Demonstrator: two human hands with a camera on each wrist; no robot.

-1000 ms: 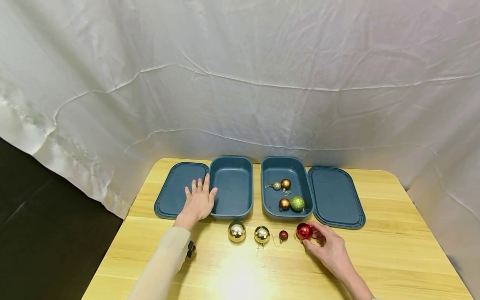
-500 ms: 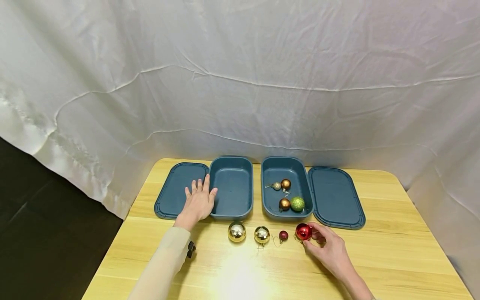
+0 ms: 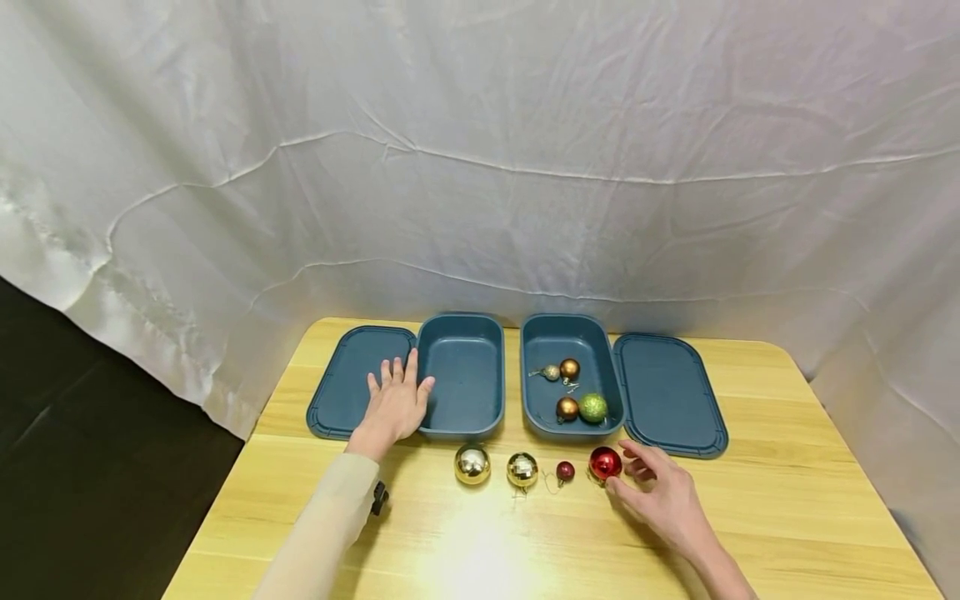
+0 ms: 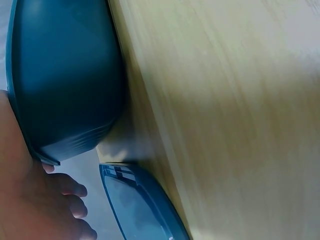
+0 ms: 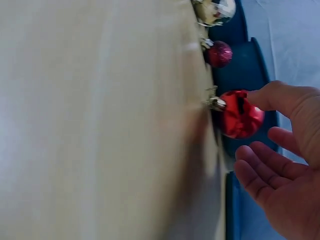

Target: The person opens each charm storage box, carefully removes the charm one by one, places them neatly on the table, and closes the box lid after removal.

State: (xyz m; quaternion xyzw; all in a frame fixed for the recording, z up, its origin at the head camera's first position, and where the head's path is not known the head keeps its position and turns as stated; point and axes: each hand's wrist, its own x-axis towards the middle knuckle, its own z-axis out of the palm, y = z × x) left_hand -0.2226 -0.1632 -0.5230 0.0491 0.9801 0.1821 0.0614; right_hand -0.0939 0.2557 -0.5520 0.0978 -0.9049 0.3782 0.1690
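Observation:
My left hand [image 3: 393, 407] lies with straight, spread fingers at the near left rim of the left blue box [image 3: 461, 371], over part of its lid [image 3: 356, 375]. In the left wrist view the thumb side meets the box wall [image 4: 67, 80]. My right hand [image 3: 660, 496] is beside a shiny red bauble [image 3: 605, 463] on the table, thumb and fingers parted around it. The right wrist view has the thumb overlapping the red bauble [image 5: 242, 115], the other fingers apart from it. Leftward in the row sit a small dark red bauble [image 3: 565, 472], a gold mirrored bauble [image 3: 522, 470] and a plain gold bauble [image 3: 472, 464].
The right blue box [image 3: 543, 400] holds two copper baubles [image 3: 569, 370], a green glitter bauble [image 3: 592, 407] and a small pale gold one [image 3: 551, 372]. Its lid [image 3: 671, 396] lies to its right. A pale curtain [image 3: 480, 208] hangs behind the wooden table [image 3: 787, 467].
My right hand's thumb and fingers have loosened from the red bauble, which stays on the table. The left hand keeps its place at the left box.

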